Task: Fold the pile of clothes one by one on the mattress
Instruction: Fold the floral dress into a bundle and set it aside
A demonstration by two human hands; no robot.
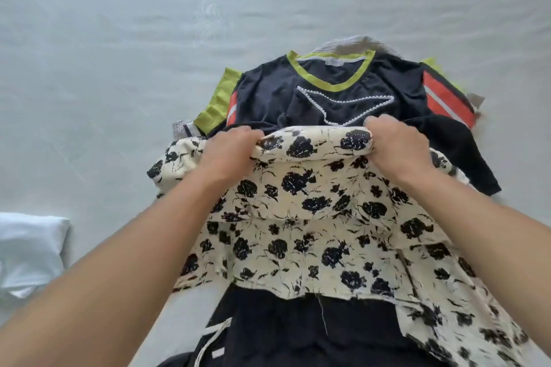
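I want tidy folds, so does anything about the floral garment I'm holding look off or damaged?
Yes. The floral garment has a raw, frayed bottom edge with a loose thread dangling over the dark clothing below. The left hand and right hand grip its far edge, which is rolled over rather than flat.

Both arms reach out toward 12 o'clock, bare. Left hand [231, 147] & right hand [398, 144] sit side by side, fingers curled tight, each pinching cloth.

The floral garment [313, 202] is thin matt woven cloth with a frayed hem, the dark shirt [337, 89] soft matt knit with beaded trim, and the mattress [119, 53] smooth pale fabric, faintly sheened.
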